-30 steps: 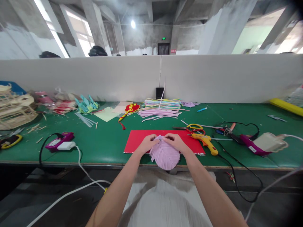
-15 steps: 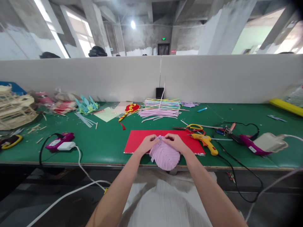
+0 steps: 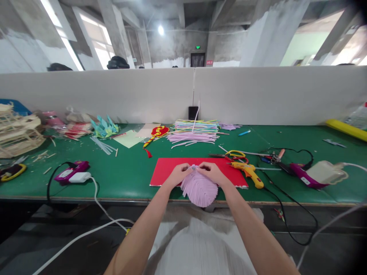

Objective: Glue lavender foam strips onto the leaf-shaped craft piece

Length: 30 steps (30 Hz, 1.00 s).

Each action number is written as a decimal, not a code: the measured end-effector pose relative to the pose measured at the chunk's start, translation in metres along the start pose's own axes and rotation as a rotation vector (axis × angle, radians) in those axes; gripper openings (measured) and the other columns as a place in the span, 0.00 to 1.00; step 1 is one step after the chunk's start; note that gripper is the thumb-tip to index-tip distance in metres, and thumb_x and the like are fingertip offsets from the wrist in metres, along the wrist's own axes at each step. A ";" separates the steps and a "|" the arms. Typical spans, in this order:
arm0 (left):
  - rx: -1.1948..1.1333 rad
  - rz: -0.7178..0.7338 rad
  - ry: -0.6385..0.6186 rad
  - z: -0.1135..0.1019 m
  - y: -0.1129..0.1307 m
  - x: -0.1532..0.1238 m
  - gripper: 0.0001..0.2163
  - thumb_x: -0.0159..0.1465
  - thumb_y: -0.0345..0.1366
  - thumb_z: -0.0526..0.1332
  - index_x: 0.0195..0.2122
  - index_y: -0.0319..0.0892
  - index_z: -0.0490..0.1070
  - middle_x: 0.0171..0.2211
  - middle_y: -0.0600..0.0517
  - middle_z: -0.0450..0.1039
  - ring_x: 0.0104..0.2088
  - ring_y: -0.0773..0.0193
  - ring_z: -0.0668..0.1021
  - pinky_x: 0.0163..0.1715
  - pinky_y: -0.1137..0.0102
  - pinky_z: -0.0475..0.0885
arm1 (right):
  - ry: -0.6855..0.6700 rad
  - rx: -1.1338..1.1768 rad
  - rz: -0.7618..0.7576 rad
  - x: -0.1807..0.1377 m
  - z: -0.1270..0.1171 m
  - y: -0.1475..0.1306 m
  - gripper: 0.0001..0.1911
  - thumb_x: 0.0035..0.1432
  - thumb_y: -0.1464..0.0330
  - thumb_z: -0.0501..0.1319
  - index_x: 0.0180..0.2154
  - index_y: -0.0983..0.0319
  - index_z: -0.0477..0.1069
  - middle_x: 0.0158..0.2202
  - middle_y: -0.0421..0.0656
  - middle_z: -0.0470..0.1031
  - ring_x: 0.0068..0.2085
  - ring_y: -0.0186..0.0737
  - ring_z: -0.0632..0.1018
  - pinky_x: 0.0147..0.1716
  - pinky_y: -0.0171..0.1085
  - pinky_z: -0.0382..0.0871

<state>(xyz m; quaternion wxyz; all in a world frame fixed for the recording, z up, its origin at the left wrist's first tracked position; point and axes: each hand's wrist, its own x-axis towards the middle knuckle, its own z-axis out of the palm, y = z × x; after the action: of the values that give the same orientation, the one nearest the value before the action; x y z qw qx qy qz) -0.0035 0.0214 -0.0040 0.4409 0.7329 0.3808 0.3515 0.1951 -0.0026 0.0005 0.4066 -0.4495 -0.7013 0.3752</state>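
Note:
A leaf-shaped piece made of lilac strips (image 3: 201, 190) lies between my hands, its rounded, fringed end hanging toward me past the table edge. My left hand (image 3: 179, 173) pinches its narrow far end from the left. From the right, my right hand (image 3: 212, 172) grips the same end, fingertips close to the other hand's. Exactly what the fingertips press on is too small to make out. Under the hands is a red board (image 3: 163, 172) lying flat on the green table (image 3: 126, 179).
Right of the board lie a yellow glue gun (image 3: 249, 172) with a black cord and yellow-handled scissors (image 3: 236, 154). Bundled pastel strips (image 3: 196, 133) sit behind it. Purple power sockets (image 3: 70, 173) with cables stand at left and right. A white partition (image 3: 129, 93) closes the back.

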 end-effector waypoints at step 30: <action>0.021 0.010 -0.007 -0.001 -0.001 0.000 0.17 0.59 0.51 0.57 0.28 0.40 0.68 0.26 0.56 0.67 0.30 0.66 0.68 0.32 0.72 0.63 | -0.006 -0.010 -0.001 0.000 0.000 0.000 0.14 0.53 0.57 0.60 0.32 0.62 0.73 0.33 0.42 0.77 0.36 0.39 0.75 0.38 0.37 0.67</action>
<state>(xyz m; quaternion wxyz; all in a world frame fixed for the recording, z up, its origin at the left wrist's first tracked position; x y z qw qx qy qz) -0.0045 0.0216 -0.0051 0.4327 0.7406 0.3792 0.3471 0.1957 -0.0025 0.0004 0.4024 -0.4500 -0.7046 0.3731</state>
